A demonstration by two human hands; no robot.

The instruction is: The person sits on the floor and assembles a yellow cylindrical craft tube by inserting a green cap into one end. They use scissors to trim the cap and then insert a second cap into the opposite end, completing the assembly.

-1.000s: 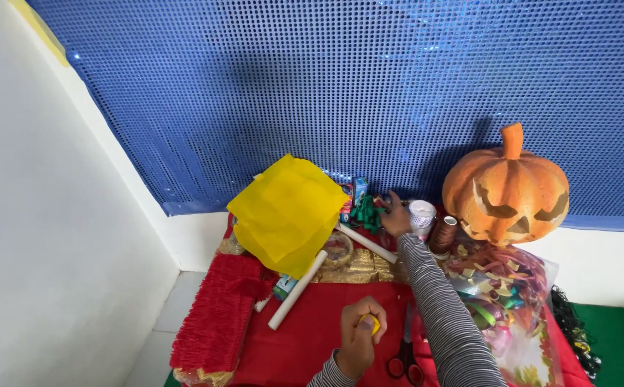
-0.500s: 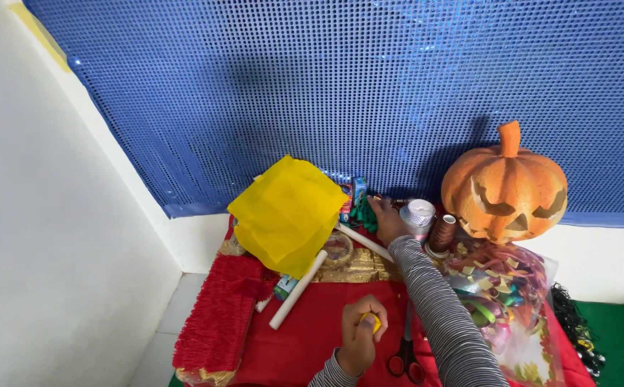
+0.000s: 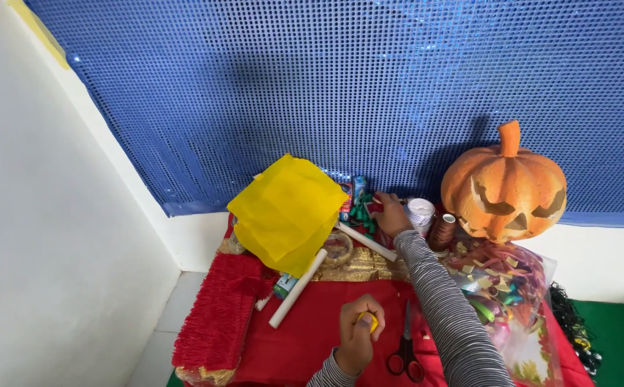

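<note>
A red cloth [image 3: 326, 337] is running off the bottom edge. On it, the left hand [image 3: 358, 337] is closing its fingers around a small yellow piece [image 3: 369, 321], mostly hidden. At the cloth's far edge, the right hand [image 3: 392, 215] is reaching among small green items [image 3: 361, 212], its grip hard to make out.

My right arm [image 3: 445, 308] stretches far forward in its striped sleeve, the right hand [image 3: 392, 215] curled with fingers bent. My left hand [image 3: 358, 333] sits low and near me, fisted, thumb up.
</note>
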